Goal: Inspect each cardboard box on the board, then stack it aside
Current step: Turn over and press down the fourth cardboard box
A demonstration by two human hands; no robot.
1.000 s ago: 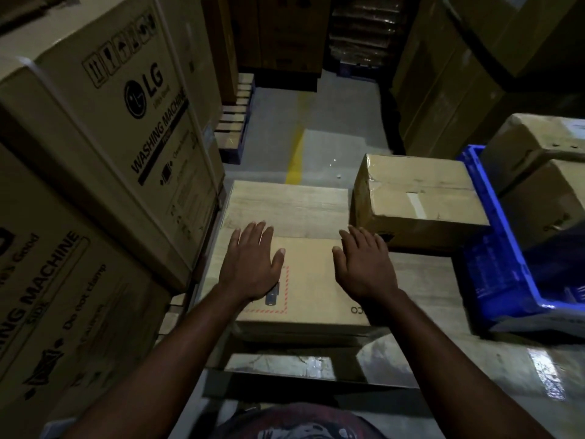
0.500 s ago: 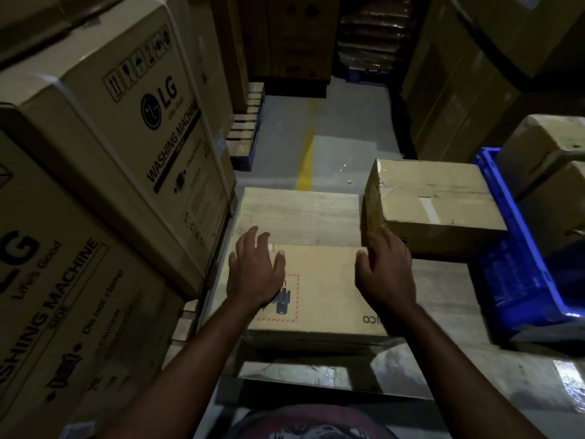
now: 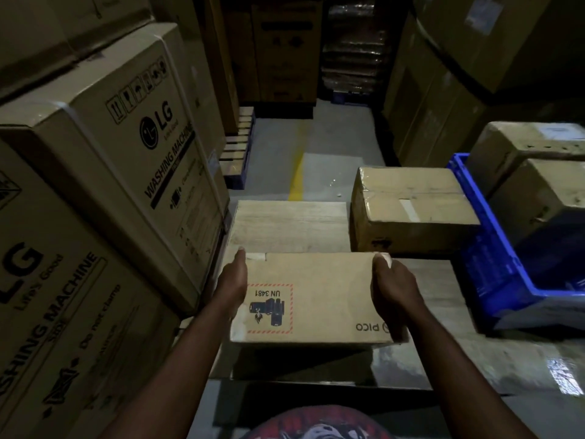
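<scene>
I have the box point(image 3: 311, 296) between both hands; my left hand point(image 3: 232, 282) clasps its left side and my right hand point(image 3: 391, 286) its right side, thumbs laid along the top edges, the other fingers hidden round the sides. It hangs low over the near end of the board point(image 3: 291, 221), top face towards me, and the dark shadow beneath tells me it is off the wood, though only just. On that face a red-dashed label reads UN 3481 and the word PICO sits at the near right corner, both upside down to me.

By my reckoning I am at the inspecting of this box; only its top shows, so the sides and underside are yet to be looked over, and it is not stacked anywhere yet.

A second box point(image 3: 408, 210), taped across the top, stands at the far right, just beyond my right hand and, as far as I can tell, on the board; I judge that one is left to do.

A blue crate point(image 3: 493, 270) to the right holds more cartons point(image 3: 544, 191); whether that is the stack aside I cannot tell.
</scene>
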